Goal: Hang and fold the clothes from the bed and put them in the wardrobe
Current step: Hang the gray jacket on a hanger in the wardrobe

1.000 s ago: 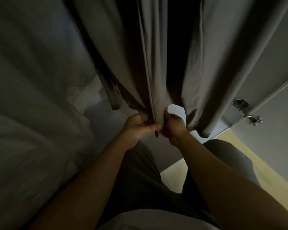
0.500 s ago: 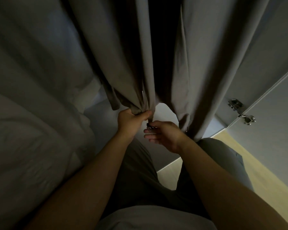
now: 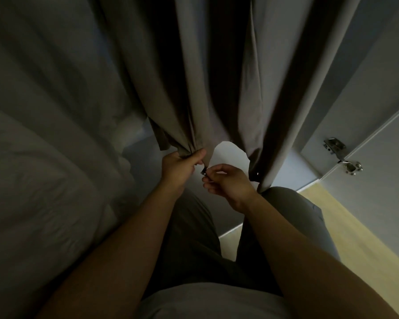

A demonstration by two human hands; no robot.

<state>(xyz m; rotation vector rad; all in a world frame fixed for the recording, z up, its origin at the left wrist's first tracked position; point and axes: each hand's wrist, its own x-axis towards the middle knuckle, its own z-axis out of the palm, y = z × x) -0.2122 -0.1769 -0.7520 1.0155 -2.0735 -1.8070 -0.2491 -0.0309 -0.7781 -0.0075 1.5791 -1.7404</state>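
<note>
1. My left hand [image 3: 177,166] grips the bunched bottom hem of the grey garment [image 3: 161,77], which hangs down in front of me.
2. My right hand [image 3: 228,183] pinches a small dark piece [image 3: 203,170] just below that hem.

Dim overall, low contrast. Brightest areas: a pale patch just below the hem of the hanging grey garment [image 3: 148,77] and the wooden floor [image 3: 355,238] to its right. Deep shadow fills its central fold. Bedding [image 3: 44,180] left of it is soft and smeared. Wardrobe door [image 3: 389,203] right of it leans steeply, showing wide-angle distortion.
</note>
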